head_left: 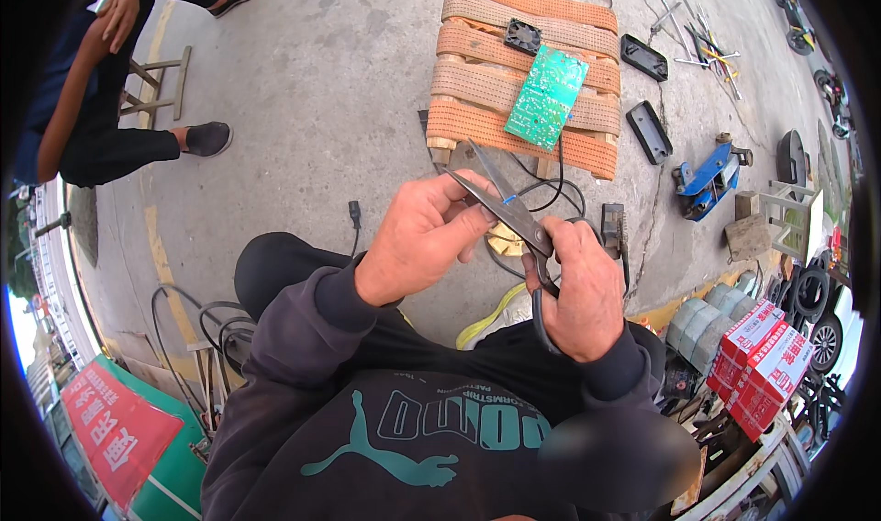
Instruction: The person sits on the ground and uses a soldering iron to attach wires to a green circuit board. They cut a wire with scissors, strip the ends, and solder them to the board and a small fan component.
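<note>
Scissors [527,224], blades parted, are clasped by the handles in the right hand [585,291], near the orange-strapped stool [473,82]. The left hand [424,238] curls beside them; whether it pinches anything, I cannot tell.

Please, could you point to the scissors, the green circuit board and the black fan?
Scissors [518,218]: head view, blade near the pivot.
Green circuit board [548,97]: head view, middle of face.
Black fan [523,36]: head view, central hub.

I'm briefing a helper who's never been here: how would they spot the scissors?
Start at the stool with orange-brown straps. Just below it in the picture, the scissors are in a bare right hand, blades spread toward the stool. That dark metal V sets them apart from the flat green circuit board above.
</note>
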The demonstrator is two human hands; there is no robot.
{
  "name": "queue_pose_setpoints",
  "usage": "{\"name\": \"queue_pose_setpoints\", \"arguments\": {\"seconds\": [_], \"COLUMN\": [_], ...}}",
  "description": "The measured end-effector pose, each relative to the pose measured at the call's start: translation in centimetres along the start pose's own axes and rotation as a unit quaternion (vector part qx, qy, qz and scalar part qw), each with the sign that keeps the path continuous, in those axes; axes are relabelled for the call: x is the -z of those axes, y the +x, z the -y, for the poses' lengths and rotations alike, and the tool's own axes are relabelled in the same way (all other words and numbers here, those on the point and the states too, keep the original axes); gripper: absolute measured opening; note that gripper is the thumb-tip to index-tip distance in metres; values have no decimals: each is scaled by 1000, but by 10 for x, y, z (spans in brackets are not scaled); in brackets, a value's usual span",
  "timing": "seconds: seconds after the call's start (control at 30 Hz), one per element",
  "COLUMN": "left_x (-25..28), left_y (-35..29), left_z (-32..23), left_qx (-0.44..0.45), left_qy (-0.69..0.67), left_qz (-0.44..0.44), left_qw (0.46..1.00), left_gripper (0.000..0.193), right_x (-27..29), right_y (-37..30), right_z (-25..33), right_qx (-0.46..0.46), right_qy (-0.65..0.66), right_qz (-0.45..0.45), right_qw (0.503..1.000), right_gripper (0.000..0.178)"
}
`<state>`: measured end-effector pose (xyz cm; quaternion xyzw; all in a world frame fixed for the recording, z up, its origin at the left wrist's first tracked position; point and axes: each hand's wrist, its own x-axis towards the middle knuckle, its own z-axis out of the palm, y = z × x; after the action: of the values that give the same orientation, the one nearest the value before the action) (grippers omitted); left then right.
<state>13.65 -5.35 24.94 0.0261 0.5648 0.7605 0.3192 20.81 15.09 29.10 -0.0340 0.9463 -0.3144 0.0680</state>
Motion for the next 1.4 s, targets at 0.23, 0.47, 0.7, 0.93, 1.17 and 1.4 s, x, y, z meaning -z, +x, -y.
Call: {"name": "queue_pose_setpoints", "arguments": {"seconds": [0.23,0.47,0.7,0.93,1.17,1.4], "left_x": [-1,2,2,5,-7,-3], "left_y": [-2,-3,-2,-4,-3,-8], "left_z": [0,-1,-6,-7,-4,-15], "left_qx": [-14,15,31,52,44,69], "left_qy": [28,9,-16,-87,-5,-3], "left_qz": [-7,11,37,54,46,51], "left_qw": [999,1000,999,993,998,996], "left_gripper": [11,11,11,16,18,18], "right_x": [-1,-4,-5,-16,-6,142], "right_y": [-1,2,-2,-10,-22,-70], "right_z": [-1,-3,-3,-1,-1,-158], "right_qx": [1,18,3,-26,-88,-239], "right_qy": [15,5,21,100,180,170], "right_qz": [-3,-12,-5,-16,9,-394], "right_qw": [1000,1000,1000,995,980,871], "right_gripper": [42,44,45,46,38,35]}}
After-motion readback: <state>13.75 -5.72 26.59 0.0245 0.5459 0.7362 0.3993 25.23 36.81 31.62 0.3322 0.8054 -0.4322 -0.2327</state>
